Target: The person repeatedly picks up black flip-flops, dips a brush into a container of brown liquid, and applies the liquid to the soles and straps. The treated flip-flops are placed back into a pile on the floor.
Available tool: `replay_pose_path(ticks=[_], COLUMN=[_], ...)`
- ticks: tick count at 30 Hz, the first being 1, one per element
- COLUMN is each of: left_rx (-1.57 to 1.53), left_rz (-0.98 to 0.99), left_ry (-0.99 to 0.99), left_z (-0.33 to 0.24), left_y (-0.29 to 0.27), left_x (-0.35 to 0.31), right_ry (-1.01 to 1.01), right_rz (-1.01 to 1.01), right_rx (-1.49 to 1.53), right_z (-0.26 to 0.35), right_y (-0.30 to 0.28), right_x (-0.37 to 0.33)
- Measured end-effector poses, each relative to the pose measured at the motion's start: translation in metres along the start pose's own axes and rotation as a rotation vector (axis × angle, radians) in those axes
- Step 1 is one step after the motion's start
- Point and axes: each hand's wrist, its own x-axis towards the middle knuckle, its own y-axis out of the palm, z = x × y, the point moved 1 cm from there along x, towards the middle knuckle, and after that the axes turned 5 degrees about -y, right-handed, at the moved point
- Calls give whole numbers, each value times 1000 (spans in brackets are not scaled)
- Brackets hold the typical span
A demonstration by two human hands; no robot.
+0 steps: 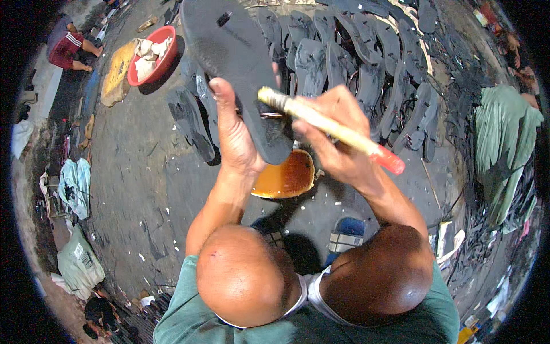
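My left hand (236, 129) grips a large black rubber sandal sole (232, 51) by its edge, thumb along the near side and the rest of the fingers mostly behind it. A brush (338, 133) with a pale yellow, red-ended handle is pinched in my right hand (341, 117). Its yellowish tip lies over the sole in the picture; whether it touches cannot be made out. Below both hands, between my knees, stands a container of amber liquid (283, 176), partly covered by the sole's lower end.
Several black sandals (312, 66) lie in rows ahead of me. To the far left are a red basin (166, 66) of pale cloths and a yellow worn block (117, 74). Another person (69, 46) sits at upper left. Green cloth (501, 149) hangs at right.
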Motion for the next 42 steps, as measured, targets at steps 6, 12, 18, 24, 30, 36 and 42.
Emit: replay_pose_path(ticks=[6, 12, 18, 24, 30, 36, 42], left_rx=[136, 144, 201, 432, 227, 468, 310], left_rz=[-90, -115, -72, 23, 6, 60, 75], left_ry=[141, 139, 12, 25, -55, -215, -366], left_z=[-3, 6, 21, 43, 33, 39, 36], left_y=[2, -2, -34, -12, -5, -17, -31], left_x=[8, 14, 14, -19, -12, -21, -24], right_ry=[251, 383, 623, 211, 310, 3, 284], right_rz=[84, -32, -538, -377, -190, -88, -262], right_rx=[525, 232, 1256, 48, 299, 52, -17], right_z=[10, -7, 30, -27, 2, -18, -35], right_y=[-10, 5, -30, -16, -4, -25, -50], right_x=[-30, -20, 22, 59, 16, 35, 33])
